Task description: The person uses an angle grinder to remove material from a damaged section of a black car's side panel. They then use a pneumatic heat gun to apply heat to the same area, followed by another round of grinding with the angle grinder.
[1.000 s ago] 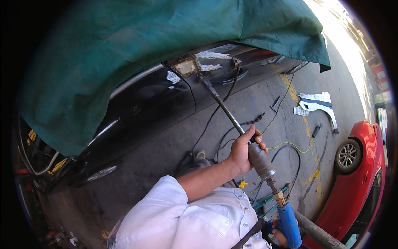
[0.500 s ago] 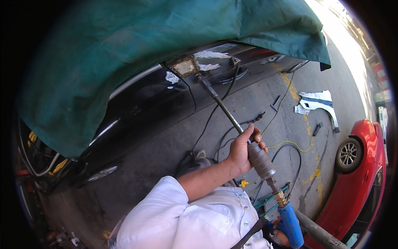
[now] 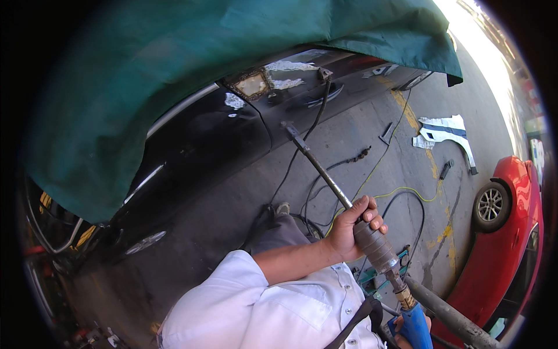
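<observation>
My left hand (image 3: pixel 353 232) is wrapped around the ribbed metal weight of a slide hammer (image 3: pixel 332 181), thumb lying along the rod. At the lower edge my right hand (image 3: pixel 401 334), partly hidden, grips the tool's blue handle (image 3: pixel 416 327). The rod slants up and left, its tip in front of the dark car's side (image 3: pixel 212 134), just below a bare, sanded patch (image 3: pixel 252 85). Whether the tip touches the panel I cannot tell. Beside the patch, a cable ends in a clamp (image 3: pixel 325 74) on the bodywork.
A green cover (image 3: pixel 192 75) drapes over the car. Cables (image 3: pixel 305 203) and a yellow-green hose (image 3: pixel 401 189) cross the floor. To the right lie a white panel (image 3: pixel 444 132) and a dark tool (image 3: pixel 446 169), with a red car (image 3: pixel 494 250) beyond. A grey pole (image 3: pixel 447 314) stands close by my right hand.
The slide hammer has moved down and right with both hands, its tip drawing away from the sanded patch. The left hand stays on the weight.
</observation>
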Demonstrator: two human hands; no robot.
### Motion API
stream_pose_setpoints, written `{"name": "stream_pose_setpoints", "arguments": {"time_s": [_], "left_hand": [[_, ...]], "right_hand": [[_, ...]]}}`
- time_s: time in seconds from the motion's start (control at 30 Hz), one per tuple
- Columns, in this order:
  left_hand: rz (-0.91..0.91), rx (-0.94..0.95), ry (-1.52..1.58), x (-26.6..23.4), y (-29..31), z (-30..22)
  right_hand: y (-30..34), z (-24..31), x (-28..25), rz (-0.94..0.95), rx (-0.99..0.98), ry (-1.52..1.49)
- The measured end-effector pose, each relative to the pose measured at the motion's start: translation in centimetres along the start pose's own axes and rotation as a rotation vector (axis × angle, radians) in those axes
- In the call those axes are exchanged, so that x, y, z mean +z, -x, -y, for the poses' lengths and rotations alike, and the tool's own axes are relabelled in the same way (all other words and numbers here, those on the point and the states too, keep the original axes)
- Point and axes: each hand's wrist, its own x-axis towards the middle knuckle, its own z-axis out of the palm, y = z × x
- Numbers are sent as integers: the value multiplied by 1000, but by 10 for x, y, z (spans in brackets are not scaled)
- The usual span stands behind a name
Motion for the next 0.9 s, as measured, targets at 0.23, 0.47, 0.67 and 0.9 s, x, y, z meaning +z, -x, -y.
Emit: {"name": "stream_pose_setpoints", "arguments": {"time_s": [0.23, 0.47, 0.67, 0.9], "left_hand": [[9, 35, -104, 27, -9, -19], [-46, 41, -89, 25, -25, -33], [-54, 57, -99, 25, -30, -40], [-58, 70, -96, 25, -29, -47]], "right_hand": [[-9, -11, 25, -132, 48, -59], [-32, 2, 34, -136, 89, -78], [-40, 10, 37, -126, 88, -145], [-47, 20, 39, -111, 113, -165]]}}
